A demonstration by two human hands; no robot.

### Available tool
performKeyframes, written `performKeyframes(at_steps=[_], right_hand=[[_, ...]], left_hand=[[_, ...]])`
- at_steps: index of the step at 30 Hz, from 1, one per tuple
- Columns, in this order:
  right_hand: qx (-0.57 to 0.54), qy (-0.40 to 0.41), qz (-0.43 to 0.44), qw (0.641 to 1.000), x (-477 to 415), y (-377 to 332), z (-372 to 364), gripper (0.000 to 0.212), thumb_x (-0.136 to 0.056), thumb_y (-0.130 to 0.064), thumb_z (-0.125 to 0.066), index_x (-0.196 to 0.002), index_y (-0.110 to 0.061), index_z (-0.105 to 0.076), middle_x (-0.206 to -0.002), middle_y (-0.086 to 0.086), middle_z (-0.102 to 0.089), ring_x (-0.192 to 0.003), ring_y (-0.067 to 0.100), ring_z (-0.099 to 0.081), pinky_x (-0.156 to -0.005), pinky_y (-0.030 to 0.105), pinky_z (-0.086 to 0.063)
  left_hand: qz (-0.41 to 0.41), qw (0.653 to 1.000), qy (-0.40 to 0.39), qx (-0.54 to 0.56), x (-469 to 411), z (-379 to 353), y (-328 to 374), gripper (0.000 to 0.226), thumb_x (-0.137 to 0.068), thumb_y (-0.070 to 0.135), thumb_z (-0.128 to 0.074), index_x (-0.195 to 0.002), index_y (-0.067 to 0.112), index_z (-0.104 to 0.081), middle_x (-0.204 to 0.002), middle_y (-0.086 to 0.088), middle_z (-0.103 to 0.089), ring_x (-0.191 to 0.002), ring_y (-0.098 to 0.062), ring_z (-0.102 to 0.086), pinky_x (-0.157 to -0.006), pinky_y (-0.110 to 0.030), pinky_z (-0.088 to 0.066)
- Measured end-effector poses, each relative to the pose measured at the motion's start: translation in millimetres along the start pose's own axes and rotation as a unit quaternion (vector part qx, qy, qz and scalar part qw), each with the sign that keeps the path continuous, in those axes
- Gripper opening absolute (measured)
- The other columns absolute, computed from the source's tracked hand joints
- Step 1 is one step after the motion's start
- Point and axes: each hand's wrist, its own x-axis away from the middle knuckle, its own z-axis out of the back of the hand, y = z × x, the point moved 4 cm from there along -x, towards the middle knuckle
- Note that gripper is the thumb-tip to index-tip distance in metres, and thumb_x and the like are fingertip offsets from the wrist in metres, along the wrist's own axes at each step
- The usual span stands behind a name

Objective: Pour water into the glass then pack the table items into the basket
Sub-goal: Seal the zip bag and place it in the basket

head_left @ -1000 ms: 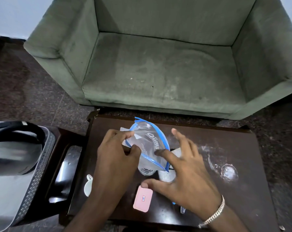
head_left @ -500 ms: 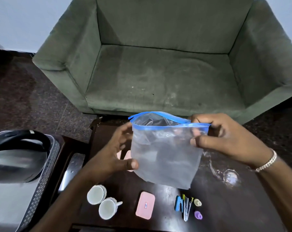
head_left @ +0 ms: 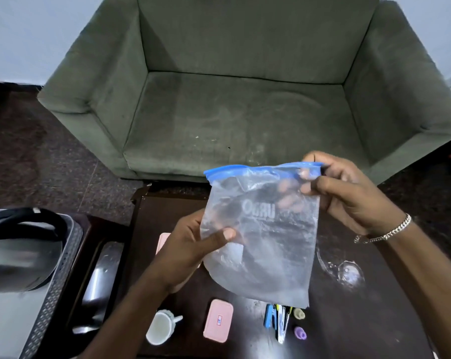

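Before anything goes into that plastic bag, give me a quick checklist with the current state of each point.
1. Bag held: ok. The left hand pinches the side of the plastic bag, and the right hand grips its blue zip strip.
2. Bag mouth open: cannot tell. The strip looks flat, not spread.
3. Bag contents: cannot tell; nothing plain shows through the film.
4. Items within reach on the table: ok. The white cup, pink case and pens lie below the bag.
5. Dry table: not ok. A water puddle sits under the right wrist.
6. Basket near: ok, at the left.
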Motion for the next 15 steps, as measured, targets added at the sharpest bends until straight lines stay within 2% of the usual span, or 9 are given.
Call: performKeyframes(at_steps=[2, 3, 4, 6, 8, 11, 12, 14, 15], right_hand=[[-0.014, 0.043, -0.019, 0.999, 3, 13, 2, 0.052, -0.078, -0.018, -0.082, -0.122, -0.009, -0.055, -0.103, 0.025, -0.072, -0.092, 0.042, -0.059, -0.077, 0.047, -0.043], [-0.028, 0.067, -0.025, 0.997, 7, 23, 1, 0.068, -0.078, -0.022, -0.084, -0.136, -0.018, -0.048, -0.11, 0.026, -0.072, -0.098, 0.044, -0.064, -0.083, 0.049, -0.046], [-0.028, 0.094, -0.031, 0.995, 13, 33, -2, 0.079, -0.078, -0.025, -0.083, -0.145, -0.029, -0.04, -0.112, 0.025, -0.072, -0.101, 0.042, -0.068, -0.087, 0.048, -0.05], [-0.007, 0.131, -0.026, 0.991, 27, 51, -14, 0.09, -0.079, -0.025, -0.08, -0.15, -0.043, -0.029, -0.11, 0.023, -0.073, -0.097, 0.031, -0.073, -0.08, 0.033, -0.057], [-0.003, 0.153, -0.002, 0.988, 37, 66, -25, 0.092, -0.08, -0.014, -0.079, -0.15, -0.046, -0.029, -0.107, 0.021, -0.075, -0.099, 0.028, -0.073, -0.079, 0.03, -0.059], [-0.005, 0.182, 0.026, 0.983, 43, 79, -32, 0.08, -0.08, 0.003, -0.076, -0.146, -0.031, -0.046, -0.111, 0.018, -0.074, -0.105, 0.027, -0.07, -0.087, 0.038, -0.06], [0.007, 0.194, 0.033, 0.98, 44, 81, -32, 0.072, -0.08, 0.006, -0.075, -0.141, -0.027, -0.054, -0.113, 0.015, -0.074, -0.105, 0.025, -0.069, -0.09, 0.039, -0.059], [0.034, 0.225, 0.039, 0.973, 45, 84, -29, 0.057, -0.08, 0.006, -0.076, -0.128, -0.022, -0.066, -0.111, 0.01, -0.075, -0.099, 0.018, -0.067, -0.086, 0.034, -0.058], [0.044, 0.235, 0.039, 0.97, 45, 84, -28, 0.05, -0.08, 0.004, -0.077, -0.123, -0.021, -0.071, -0.109, 0.007, -0.076, -0.096, 0.016, -0.066, -0.086, 0.033, -0.056]], left_hand=[[-0.021, 0.999, 0.032, 0.0, -2, 4, -1, 0.029, -0.088, 0.011, -0.074, -0.116, 0.006, -0.072, -0.12, -0.022, -0.074, -0.108, -0.034, -0.072, -0.093, -0.045, -0.06], [-0.03, 0.999, 0.045, -0.002, -3, 6, -2, 0.027, -0.088, 0.012, -0.075, -0.113, 0.003, -0.072, -0.119, -0.023, -0.074, -0.107, -0.034, -0.072, -0.094, -0.047, -0.058], [-0.037, 0.998, 0.056, -0.005, -4, 8, -4, 0.027, -0.087, 0.013, -0.077, -0.109, -0.001, -0.072, -0.117, -0.024, -0.074, -0.106, -0.034, -0.071, -0.095, -0.048, -0.056], [-0.045, 0.996, 0.074, -0.009, -5, 9, -5, 0.031, -0.084, 0.015, -0.08, -0.106, -0.004, -0.07, -0.112, -0.023, -0.075, -0.102, -0.033, -0.072, -0.093, -0.048, -0.056], [-0.05, 0.993, 0.096, -0.036, -8, 11, -6, 0.035, -0.08, 0.015, -0.083, -0.107, -0.001, -0.066, -0.108, -0.021, -0.076, -0.096, -0.031, -0.073, -0.088, -0.049, -0.057], [-0.068, 0.985, 0.137, -0.084, -10, 16, -8, 0.049, -0.073, 0.013, -0.088, -0.106, 0.009, -0.051, -0.097, -0.012, -0.077, -0.084, -0.024, -0.073, -0.075, -0.039, -0.06], [-0.079, 0.984, 0.139, -0.084, -9, 17, -8, 0.056, -0.072, 0.01, -0.089, -0.11, 0.018, -0.048, -0.099, -0.01, -0.077, -0.084, -0.024, -0.074, -0.073, -0.036, -0.061], [-0.097, 0.985, 0.119, -0.073, -8, 16, -7, 0.069, -0.072, 0.009, -0.089, -0.119, 0.035, -0.046, -0.109, -0.013, -0.077, -0.09, -0.029, -0.077, -0.076, -0.037, -0.063], [-0.106, 0.986, 0.104, -0.077, -6, 15, -6, 0.072, -0.073, 0.011, -0.089, -0.125, 0.036, -0.046, -0.115, -0.014, -0.075, -0.096, -0.031, -0.076, -0.079, -0.039, -0.064]])
